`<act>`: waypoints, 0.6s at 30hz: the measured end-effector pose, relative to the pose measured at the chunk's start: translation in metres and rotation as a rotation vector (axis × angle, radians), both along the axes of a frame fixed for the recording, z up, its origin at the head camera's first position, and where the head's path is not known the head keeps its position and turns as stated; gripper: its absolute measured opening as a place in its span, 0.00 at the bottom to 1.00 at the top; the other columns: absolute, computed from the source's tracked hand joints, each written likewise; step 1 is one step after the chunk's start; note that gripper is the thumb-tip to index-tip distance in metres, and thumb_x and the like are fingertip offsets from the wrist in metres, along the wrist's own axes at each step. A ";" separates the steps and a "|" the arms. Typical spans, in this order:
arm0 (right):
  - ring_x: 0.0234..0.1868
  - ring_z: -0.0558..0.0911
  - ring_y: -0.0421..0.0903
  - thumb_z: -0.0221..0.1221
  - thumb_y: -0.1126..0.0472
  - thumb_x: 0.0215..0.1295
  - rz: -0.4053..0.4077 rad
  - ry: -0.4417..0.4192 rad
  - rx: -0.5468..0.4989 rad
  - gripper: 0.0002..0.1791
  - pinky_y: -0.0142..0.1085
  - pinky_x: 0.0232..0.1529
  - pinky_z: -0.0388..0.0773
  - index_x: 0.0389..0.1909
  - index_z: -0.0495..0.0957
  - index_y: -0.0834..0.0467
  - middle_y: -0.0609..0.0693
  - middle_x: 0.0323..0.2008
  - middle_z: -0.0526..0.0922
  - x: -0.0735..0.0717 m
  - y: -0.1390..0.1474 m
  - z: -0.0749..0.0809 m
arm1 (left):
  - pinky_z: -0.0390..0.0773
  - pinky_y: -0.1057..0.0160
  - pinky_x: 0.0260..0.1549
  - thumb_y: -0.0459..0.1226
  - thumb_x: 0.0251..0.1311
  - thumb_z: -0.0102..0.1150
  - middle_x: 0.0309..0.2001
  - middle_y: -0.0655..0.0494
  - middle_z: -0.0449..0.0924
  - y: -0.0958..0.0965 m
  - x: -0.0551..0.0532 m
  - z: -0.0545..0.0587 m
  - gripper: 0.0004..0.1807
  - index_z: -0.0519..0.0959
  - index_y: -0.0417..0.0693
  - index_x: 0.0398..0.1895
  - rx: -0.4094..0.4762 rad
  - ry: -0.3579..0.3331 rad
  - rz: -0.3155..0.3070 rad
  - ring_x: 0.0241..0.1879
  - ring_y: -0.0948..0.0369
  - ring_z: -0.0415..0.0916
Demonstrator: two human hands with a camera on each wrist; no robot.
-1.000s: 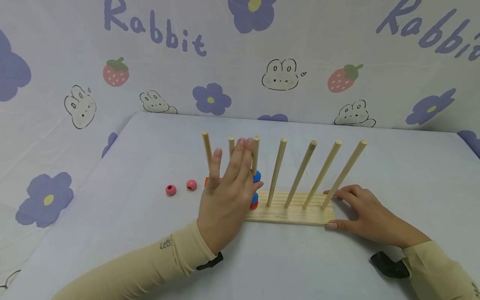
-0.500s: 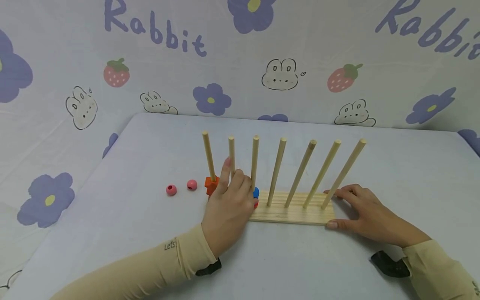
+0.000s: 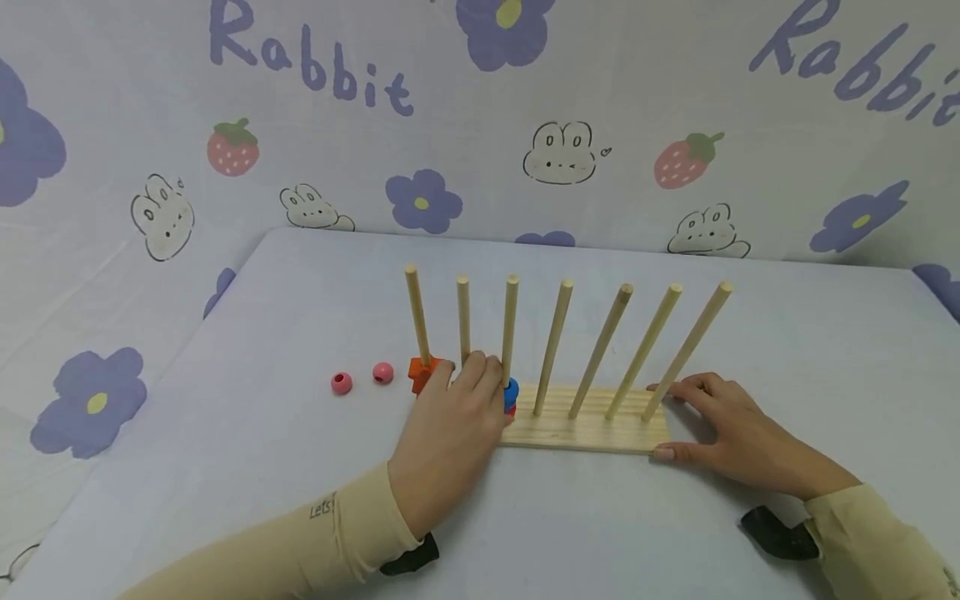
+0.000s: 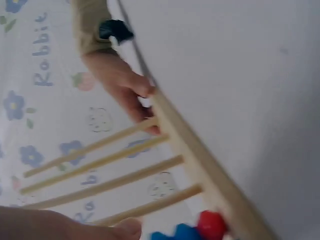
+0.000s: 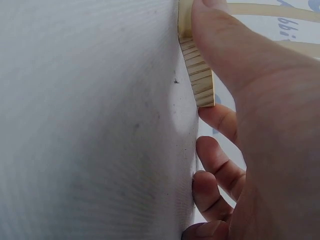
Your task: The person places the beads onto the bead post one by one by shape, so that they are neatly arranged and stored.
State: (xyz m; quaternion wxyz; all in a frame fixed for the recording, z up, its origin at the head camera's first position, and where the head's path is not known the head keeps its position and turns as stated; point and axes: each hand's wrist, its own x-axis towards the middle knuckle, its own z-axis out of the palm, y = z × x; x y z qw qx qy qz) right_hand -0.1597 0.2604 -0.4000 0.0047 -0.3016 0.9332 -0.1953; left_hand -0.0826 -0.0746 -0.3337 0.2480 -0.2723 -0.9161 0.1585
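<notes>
A wooden base [image 3: 585, 432] with several upright pegs [image 3: 553, 346] stands on the table. My left hand [image 3: 450, 437] is low at the third peg from the left, its fingers bent about a blue bead [image 3: 512, 394] there; the hand covers much of the contact. Below the blue, at the peg's foot, sits a red bead [image 4: 212, 226]. The left thumb [image 4: 129, 228] lies close by the beads in the left wrist view. Orange pieces [image 3: 423, 373] are stacked on the leftmost peg. My right hand [image 3: 738, 433] holds the base's right end between thumb and fingers.
Two pink beads [image 3: 362, 377] lie loose on the white tabletop [image 3: 585, 517], left of the base. The second peg [image 3: 464, 317] has its lower part hidden behind the left hand. A patterned cloth [image 3: 480, 125] hangs behind the table.
My left hand has come down along the third peg and its fingers have bent. The upper blue bead has sunk to the stack at the foot. The right hand stays put.
</notes>
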 end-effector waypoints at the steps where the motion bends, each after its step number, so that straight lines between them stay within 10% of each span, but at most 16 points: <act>1: 0.50 0.69 0.53 0.70 0.42 0.49 0.002 0.008 -0.002 0.36 0.50 0.45 0.68 0.55 0.72 0.55 0.54 0.52 0.71 0.000 0.000 -0.001 | 0.74 0.60 0.37 0.40 0.58 0.64 0.44 0.48 0.79 -0.001 0.004 0.005 0.16 0.82 0.39 0.45 0.027 -0.013 -0.016 0.45 0.54 0.72; 9: 0.49 0.70 0.53 0.71 0.42 0.47 0.008 0.039 -0.002 0.35 0.49 0.44 0.68 0.54 0.73 0.53 0.53 0.51 0.71 0.001 0.001 -0.003 | 0.65 0.69 0.23 0.38 0.58 0.64 0.19 0.66 0.68 -0.054 0.013 0.059 0.08 0.77 0.54 0.23 0.338 -0.420 -0.167 0.20 0.68 0.64; 13: 0.48 0.70 0.51 0.72 0.43 0.46 0.019 0.066 -0.004 0.35 0.48 0.43 0.68 0.53 0.73 0.53 0.52 0.50 0.72 0.001 0.001 -0.004 | 0.67 0.68 0.23 0.41 0.59 0.64 0.19 0.67 0.69 -0.099 -0.011 0.070 0.06 0.77 0.55 0.27 0.364 -0.643 -0.071 0.19 0.69 0.63; 18: 0.47 0.70 0.51 0.73 0.45 0.46 0.028 0.074 -0.025 0.34 0.46 0.42 0.66 0.53 0.73 0.52 0.52 0.49 0.72 -0.001 -0.001 -0.006 | 0.68 0.63 0.25 0.46 0.59 0.63 0.20 0.59 0.71 -0.131 -0.049 0.055 0.09 0.77 0.54 0.35 0.405 -0.878 0.148 0.18 0.67 0.72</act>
